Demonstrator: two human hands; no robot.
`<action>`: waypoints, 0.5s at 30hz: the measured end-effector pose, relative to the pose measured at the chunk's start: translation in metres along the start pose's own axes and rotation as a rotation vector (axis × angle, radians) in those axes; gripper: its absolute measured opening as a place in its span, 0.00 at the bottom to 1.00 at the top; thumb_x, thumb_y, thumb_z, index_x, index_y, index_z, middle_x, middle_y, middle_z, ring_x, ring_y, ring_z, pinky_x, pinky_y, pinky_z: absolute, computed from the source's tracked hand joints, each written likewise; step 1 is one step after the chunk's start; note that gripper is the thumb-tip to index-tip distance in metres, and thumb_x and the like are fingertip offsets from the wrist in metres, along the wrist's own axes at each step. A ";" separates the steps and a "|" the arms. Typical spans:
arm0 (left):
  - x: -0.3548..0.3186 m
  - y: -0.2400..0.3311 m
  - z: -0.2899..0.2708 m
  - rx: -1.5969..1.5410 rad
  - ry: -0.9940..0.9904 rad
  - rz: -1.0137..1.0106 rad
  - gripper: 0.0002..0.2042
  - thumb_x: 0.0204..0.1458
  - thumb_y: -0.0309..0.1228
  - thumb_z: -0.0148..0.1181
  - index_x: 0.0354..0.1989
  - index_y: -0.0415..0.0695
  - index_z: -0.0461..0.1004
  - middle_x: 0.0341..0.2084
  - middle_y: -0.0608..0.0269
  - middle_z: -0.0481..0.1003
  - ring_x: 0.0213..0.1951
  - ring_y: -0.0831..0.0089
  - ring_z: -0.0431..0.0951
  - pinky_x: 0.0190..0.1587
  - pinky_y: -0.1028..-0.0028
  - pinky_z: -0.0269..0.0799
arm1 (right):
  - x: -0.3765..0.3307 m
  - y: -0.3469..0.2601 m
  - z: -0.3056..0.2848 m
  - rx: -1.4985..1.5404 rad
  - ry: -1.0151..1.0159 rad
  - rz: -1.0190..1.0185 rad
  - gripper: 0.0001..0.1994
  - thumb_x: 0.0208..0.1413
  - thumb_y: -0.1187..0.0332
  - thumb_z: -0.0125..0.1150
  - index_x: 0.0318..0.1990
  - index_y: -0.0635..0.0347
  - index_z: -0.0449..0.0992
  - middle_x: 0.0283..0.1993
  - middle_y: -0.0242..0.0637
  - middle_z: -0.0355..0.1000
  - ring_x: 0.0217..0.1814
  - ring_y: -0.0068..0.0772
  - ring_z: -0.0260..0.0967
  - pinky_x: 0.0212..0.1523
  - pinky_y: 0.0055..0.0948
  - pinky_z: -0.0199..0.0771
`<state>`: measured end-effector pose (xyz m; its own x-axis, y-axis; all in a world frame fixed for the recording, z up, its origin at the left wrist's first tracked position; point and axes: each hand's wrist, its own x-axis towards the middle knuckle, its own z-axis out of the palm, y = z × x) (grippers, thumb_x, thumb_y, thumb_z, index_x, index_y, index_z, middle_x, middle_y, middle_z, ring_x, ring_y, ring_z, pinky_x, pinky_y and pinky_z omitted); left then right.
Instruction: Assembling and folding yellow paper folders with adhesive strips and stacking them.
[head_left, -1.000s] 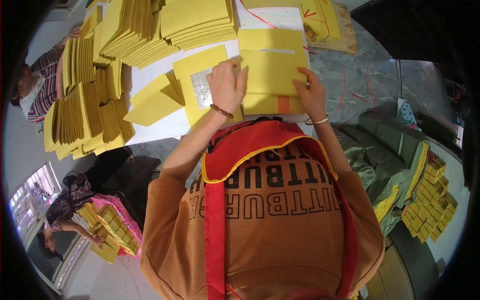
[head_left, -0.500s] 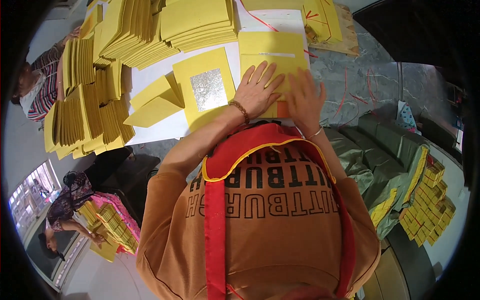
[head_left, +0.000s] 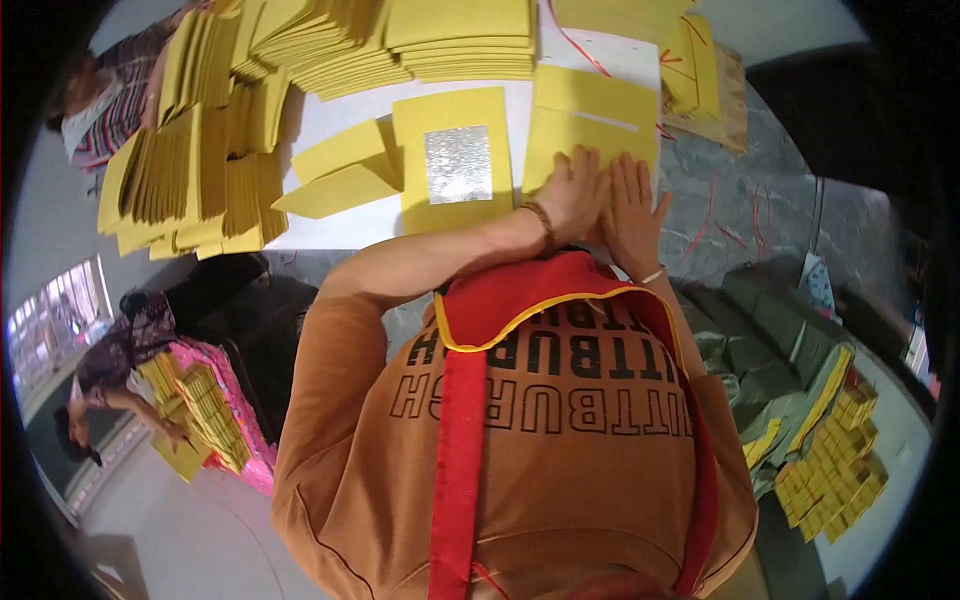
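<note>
A flat yellow paper piece (head_left: 590, 100) with a pale strip across it lies at the near right of the white table. My left hand (head_left: 572, 197) rests palm down on its near part, fingers stretched forward. Beside it my right hand (head_left: 634, 212) presses flat near the right edge, fingers straight and thumb apart. Their inner edges nearly touch, and the paper's near end is hidden under them. Left of it lies a yellow sheet (head_left: 415, 140) bearing a silver foil rectangle (head_left: 458, 165). Further left, a folded yellow piece (head_left: 345, 172) stands partly raised.
Stacks of folded yellow paper (head_left: 460, 45) fill the table's far side, with more bundles (head_left: 180, 165) at its left. A red string (head_left: 578, 42) lies beyond my hands. Green wrapped bundles (head_left: 765, 320) sit at right. Two other people are at left, one handling yellow pieces.
Both hands have drawn toward the paper's near end and closer together. An orange patch there is now covered. The whole view has shifted, so the table sits further right and higher.
</note>
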<state>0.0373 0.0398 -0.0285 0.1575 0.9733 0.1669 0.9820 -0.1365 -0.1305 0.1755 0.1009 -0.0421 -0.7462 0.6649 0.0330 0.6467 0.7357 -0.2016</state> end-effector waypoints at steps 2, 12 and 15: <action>0.003 0.004 0.000 0.071 0.138 0.035 0.19 0.44 0.35 0.48 0.43 0.38 0.69 0.36 0.45 0.71 0.41 0.50 0.68 0.35 0.59 0.64 | 0.001 0.006 -0.006 0.258 -0.084 0.051 0.26 0.55 0.62 0.43 0.62 0.55 0.53 0.68 0.37 0.43 0.71 0.37 0.36 0.61 0.60 0.32; -0.071 -0.095 -0.118 -1.023 -0.231 -0.136 0.13 0.46 0.27 0.53 0.41 0.40 0.71 0.25 0.53 0.73 0.31 0.58 0.73 0.33 0.64 0.67 | 0.013 0.031 -0.060 1.557 0.212 0.413 0.24 0.58 0.65 0.46 0.62 0.58 0.53 0.62 0.41 0.55 0.66 0.34 0.50 0.61 0.33 0.49; -0.158 -0.136 -0.126 -1.372 -0.624 -0.503 0.16 0.50 0.34 0.56 0.42 0.36 0.71 0.31 0.52 0.76 0.34 0.70 0.75 0.39 0.72 0.68 | 0.009 0.039 -0.049 1.632 0.186 0.391 0.23 0.60 0.64 0.45 0.61 0.58 0.55 0.59 0.41 0.59 0.62 0.33 0.56 0.57 0.31 0.55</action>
<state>-0.1083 -0.1189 0.0862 0.0753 0.8410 -0.5358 0.3171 0.4893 0.8124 0.2018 0.1412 -0.0019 -0.4879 0.8546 -0.1777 -0.1411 -0.2781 -0.9501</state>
